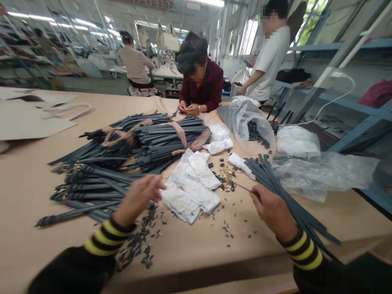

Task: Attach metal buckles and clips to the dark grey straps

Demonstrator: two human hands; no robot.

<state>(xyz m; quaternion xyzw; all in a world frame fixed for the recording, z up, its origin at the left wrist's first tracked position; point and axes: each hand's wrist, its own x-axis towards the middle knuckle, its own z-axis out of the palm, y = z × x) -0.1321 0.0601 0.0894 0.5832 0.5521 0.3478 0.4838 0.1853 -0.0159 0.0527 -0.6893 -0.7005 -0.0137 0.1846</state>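
Straps [288, 196] cover tan table [30, 196] (busy workshop, shelving right).

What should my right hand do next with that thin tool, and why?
Probably reach the thin tool forward to the gold buckles. The right hand pinches it with its tip pointing at that pile, while the left hand rests by the white cloths.

- The left hand [139, 198] reached forward, palm down, fingers curled loosely together at the tips.
- The right hand [271, 210] was closed in a pinch, knuckles up.
- Both wrists wore yellow-and-black striped cuffs on dark sleeves.
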